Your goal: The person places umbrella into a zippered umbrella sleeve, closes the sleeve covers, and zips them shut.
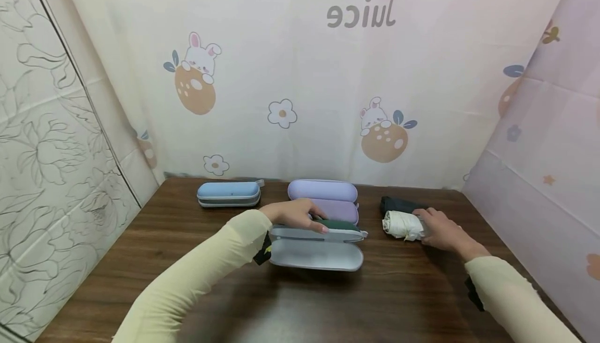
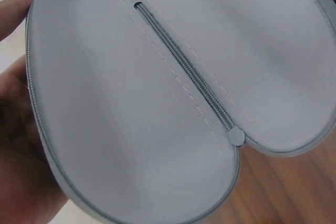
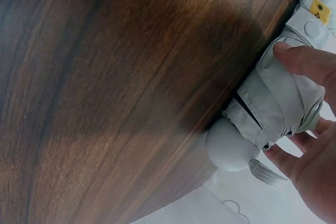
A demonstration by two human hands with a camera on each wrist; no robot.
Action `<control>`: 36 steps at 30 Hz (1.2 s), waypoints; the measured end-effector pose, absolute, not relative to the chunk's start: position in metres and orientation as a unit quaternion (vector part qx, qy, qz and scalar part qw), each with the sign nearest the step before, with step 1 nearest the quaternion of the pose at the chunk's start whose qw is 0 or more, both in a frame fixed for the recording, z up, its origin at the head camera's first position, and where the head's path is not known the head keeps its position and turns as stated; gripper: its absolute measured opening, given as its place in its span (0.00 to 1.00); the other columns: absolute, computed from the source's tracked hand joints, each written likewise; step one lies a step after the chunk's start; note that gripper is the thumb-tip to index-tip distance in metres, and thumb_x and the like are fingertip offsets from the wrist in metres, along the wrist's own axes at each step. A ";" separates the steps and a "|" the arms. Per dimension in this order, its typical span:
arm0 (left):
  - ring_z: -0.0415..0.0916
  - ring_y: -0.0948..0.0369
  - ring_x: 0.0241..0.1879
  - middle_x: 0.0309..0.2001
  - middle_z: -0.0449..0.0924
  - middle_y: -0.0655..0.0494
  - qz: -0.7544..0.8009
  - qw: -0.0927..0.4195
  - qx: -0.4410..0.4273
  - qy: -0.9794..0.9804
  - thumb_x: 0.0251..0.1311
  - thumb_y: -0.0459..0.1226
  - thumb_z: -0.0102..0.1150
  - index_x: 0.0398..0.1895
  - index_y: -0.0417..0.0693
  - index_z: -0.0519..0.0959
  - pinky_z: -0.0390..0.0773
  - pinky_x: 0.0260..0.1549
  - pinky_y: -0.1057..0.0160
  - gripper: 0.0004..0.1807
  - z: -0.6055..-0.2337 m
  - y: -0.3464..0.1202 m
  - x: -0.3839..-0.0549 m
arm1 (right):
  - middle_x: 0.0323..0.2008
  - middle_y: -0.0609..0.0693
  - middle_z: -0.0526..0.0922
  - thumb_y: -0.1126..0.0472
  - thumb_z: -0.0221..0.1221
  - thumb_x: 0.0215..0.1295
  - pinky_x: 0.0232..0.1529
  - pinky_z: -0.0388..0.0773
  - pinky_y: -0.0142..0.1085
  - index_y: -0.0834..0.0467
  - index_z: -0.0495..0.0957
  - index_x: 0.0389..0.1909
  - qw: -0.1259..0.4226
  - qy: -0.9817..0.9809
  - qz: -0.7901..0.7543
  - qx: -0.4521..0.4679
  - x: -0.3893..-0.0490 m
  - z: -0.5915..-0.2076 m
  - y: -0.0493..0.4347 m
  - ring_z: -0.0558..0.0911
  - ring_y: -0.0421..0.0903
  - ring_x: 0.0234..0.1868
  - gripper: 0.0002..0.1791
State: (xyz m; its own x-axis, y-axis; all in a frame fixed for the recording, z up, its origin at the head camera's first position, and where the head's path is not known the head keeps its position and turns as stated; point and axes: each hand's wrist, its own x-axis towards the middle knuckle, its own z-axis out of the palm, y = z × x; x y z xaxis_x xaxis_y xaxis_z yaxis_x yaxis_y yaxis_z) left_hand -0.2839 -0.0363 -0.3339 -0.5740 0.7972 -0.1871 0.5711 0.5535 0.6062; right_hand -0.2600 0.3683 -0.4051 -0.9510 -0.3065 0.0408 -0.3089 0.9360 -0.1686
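Note:
My left hand grips the back half of an unzipped zip case, dark green outside with a pale grey lining. Tipped toward me, the case lies spread, and its lining fills most of the left wrist view. My right hand holds a white folded compact umbrella at the table's right side. In the right wrist view the thumb presses one side of the umbrella, and the other fingers reach round the opposite side. Its rounded white handle end touches or nearly touches the wood.
Just behind the green case lies a lilac case, also unfolded. A closed light blue case sits at the back left. Behind the white umbrella is a black rolled item, perhaps another umbrella. Printed curtains border the brown table.

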 end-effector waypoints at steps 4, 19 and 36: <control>0.73 0.65 0.52 0.54 0.78 0.58 0.245 0.224 0.401 0.854 0.61 0.50 0.59 0.59 0.47 0.77 0.72 0.49 0.66 0.26 -0.344 -0.029 -0.283 | 0.45 0.64 0.73 0.67 0.73 0.43 0.33 0.73 0.57 0.66 0.68 0.57 0.024 -0.981 0.071 0.176 -0.260 -0.407 0.368 0.72 0.63 0.45 0.38; 0.73 0.67 0.48 0.52 0.79 0.58 0.255 0.235 0.382 0.857 0.59 0.52 0.60 0.56 0.48 0.79 0.72 0.45 0.67 0.26 -0.366 -0.024 -0.280 | 0.38 0.62 0.75 0.68 0.70 0.46 0.28 0.72 0.56 0.66 0.71 0.53 0.095 -0.975 0.016 0.202 -0.259 -0.415 0.367 0.75 0.62 0.38 0.31; 0.70 0.65 0.53 0.57 0.76 0.57 0.248 0.255 0.356 0.864 0.60 0.53 0.56 0.59 0.50 0.77 0.70 0.49 0.64 0.27 -0.370 -0.023 -0.286 | 0.39 0.59 0.78 0.67 0.69 0.44 0.24 0.73 0.49 0.64 0.74 0.51 0.106 -0.971 -0.003 0.214 -0.230 -0.379 0.357 0.77 0.57 0.34 0.29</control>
State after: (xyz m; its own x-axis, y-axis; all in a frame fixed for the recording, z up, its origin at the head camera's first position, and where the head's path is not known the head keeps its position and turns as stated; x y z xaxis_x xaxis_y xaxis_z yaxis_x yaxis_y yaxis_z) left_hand -0.2863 -0.0228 -0.3700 -0.6166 0.7416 -0.2643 0.4884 0.6236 0.6104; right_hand -0.2305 0.3569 -0.3789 -0.8862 -0.4154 0.2052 -0.4142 0.9088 0.0510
